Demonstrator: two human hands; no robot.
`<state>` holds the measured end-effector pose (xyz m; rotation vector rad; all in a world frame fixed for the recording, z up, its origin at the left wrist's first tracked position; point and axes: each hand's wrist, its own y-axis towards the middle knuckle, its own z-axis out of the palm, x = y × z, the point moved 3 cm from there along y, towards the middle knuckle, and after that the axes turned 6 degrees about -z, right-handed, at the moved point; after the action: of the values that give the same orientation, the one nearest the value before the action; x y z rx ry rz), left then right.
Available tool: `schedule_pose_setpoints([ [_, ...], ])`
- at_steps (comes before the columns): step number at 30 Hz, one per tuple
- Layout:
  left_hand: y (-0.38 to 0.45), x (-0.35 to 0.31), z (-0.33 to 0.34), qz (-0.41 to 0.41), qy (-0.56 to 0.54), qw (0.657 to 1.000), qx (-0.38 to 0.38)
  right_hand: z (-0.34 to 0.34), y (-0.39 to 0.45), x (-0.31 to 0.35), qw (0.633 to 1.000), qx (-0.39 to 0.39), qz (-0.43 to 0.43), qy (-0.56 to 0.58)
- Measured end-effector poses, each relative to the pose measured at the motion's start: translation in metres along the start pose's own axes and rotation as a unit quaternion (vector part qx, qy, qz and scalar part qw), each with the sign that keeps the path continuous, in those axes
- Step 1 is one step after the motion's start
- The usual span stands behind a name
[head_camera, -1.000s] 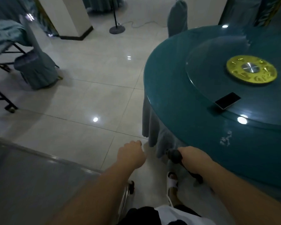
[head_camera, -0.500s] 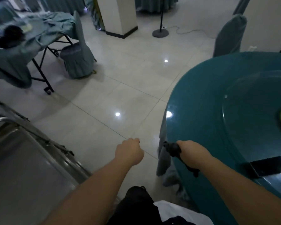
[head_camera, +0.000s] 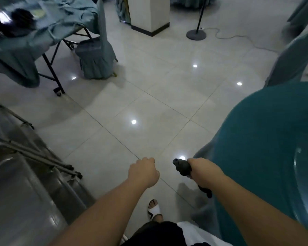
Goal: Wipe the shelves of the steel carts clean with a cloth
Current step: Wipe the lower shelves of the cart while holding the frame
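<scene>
Glossy pale tile floor (head_camera: 149,107) with ceiling-light glare spots. White pillar (head_camera: 148,13) with dark base at top centre. Teal-clothed round desk (head_camera: 256,148) right, covered chair (head_camera: 96,55) and draped folding desk (head_camera: 25,41) upper left, black stand (head_camera: 196,32) with cable.

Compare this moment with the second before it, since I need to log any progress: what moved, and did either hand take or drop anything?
The view swung left: the round teal table slid towards the right edge, and the steel cart and the draped folding table came further into view. Nothing was taken or let go. The right hand keeps its grip on the dark cloth; the left hand stays a closed, empty-looking fist. No wiping has begun.
</scene>
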<state>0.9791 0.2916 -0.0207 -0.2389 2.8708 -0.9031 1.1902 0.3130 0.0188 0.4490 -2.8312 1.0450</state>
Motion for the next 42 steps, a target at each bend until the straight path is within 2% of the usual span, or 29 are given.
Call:
schedule_pose_setpoints([
  [2, 0.02, 0.027, -0.023, -0.014, -0.007, 1.0, -0.009, -0.022, 0.033, 0.024, 0.999, -0.022, -0.022, -0.007],
  [5, 0.037, 0.069, -0.05, -0.055, -0.029, 0.998, -0.022, -0.049, 0.078, 0.066, 0.998, -0.002, -0.056, -0.042],
  [10, 0.042, 0.149, -0.064, -0.154, -0.133, 0.978, -0.036, -0.078, 0.151, 0.153, 0.98, 0.025, -0.163, -0.11],
  [13, 0.035, 0.197, -0.065, -0.233, -0.195, 0.951, -0.055, -0.088, 0.191, 0.214, 0.956, 0.047, -0.233, -0.17],
  [17, 0.016, 0.246, -0.058, -0.347, -0.268, 0.896, -0.071, -0.092, 0.232, 0.295, 0.912, 0.065, -0.333, -0.232],
  [20, 0.005, 0.27, -0.054, -0.432, -0.32, 0.839, -0.085, -0.093, 0.259, 0.351, 0.861, 0.076, -0.422, -0.274],
  [24, -0.007, 0.269, -0.046, -0.538, -0.402, 0.734, -0.097, -0.093, 0.283, 0.402, 0.779, 0.103, -0.513, -0.344],
  [27, -0.018, 0.242, -0.029, -0.605, -0.458, 0.643, -0.104, -0.085, 0.295, 0.418, 0.704, 0.136, -0.571, -0.399],
  [28, -0.021, 0.234, -0.022, -0.614, -0.465, 0.629, -0.104, -0.083, 0.298, 0.418, 0.688, 0.138, -0.58, -0.414],
  [30, -0.031, 0.209, -0.004, -0.649, -0.483, 0.579, -0.096, -0.07, 0.297, 0.418, 0.634, 0.155, -0.6, -0.464],
  [33, -0.051, 0.165, 0.021, -0.694, -0.513, 0.499, -0.086, -0.047, 0.285, 0.411, 0.572, 0.165, -0.62, -0.511],
  [38, -0.076, 0.088, 0.065, -0.736, -0.562, 0.365, -0.097, -0.009, 0.247, 0.388, 0.512, 0.185, -0.641, -0.541],
  [42, -0.079, 0.032, 0.1, -0.742, -0.59, 0.3, -0.106, 0.018, 0.217, 0.366, 0.486, 0.203, -0.649, -0.548],
])
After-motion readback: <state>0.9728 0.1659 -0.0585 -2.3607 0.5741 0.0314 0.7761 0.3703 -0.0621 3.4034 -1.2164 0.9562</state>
